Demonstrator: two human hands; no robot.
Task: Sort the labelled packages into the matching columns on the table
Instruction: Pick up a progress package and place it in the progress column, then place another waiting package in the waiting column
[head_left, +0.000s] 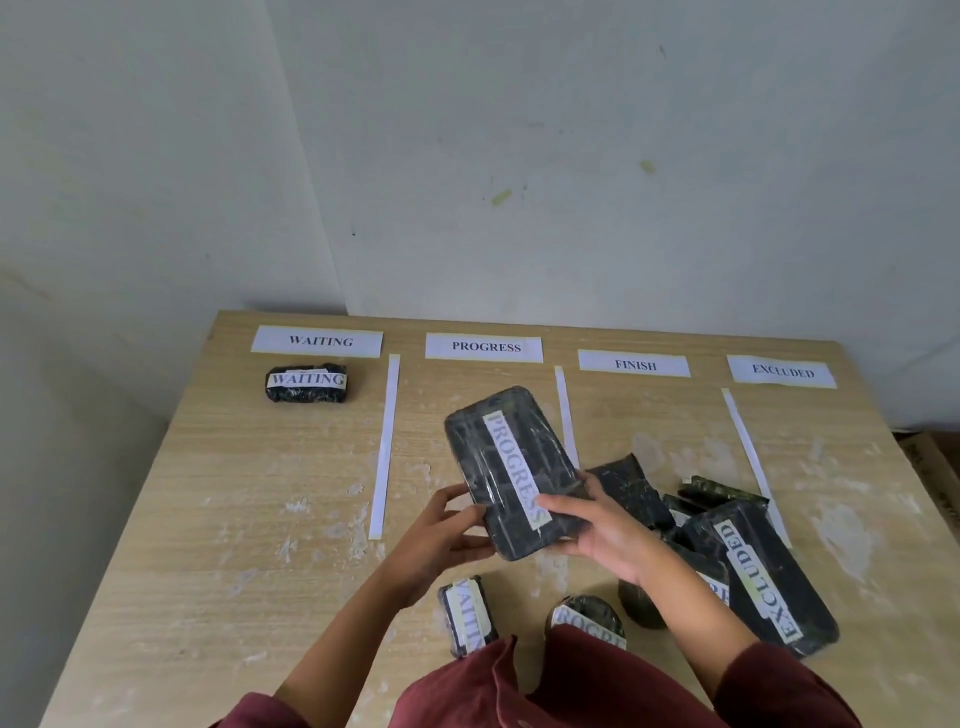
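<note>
A wooden table (218, 519) is set against a pale wall (571, 156), and its far edge is marked by four paper headers: WAITING (317, 341), PROGRESS (484, 346), FINISH (634, 365) and EXCLUDED (782, 371). The columns are divided by three white paper strips (384, 447). A long black package labelled PROGRESS (511, 470) is held tilted above the table, over the near part of the PROGRESS column. Its near end is grasped from both sides: the left hand (441, 540) is curled round its left edge, and the right hand (597, 525) grips its right edge, with the thumb laid across the label. A large EXCLUDED package (758, 577) is seen lying on a heap of dark packages (631, 491) at the near right. A small WAITING package (306, 383) is placed in the WAITING column, just below its header. Near the front edge, a second WAITING packet (465, 613) and a round PROGRESS packet (587, 618) are partly hidden by maroon sleeves (545, 691).
</note>
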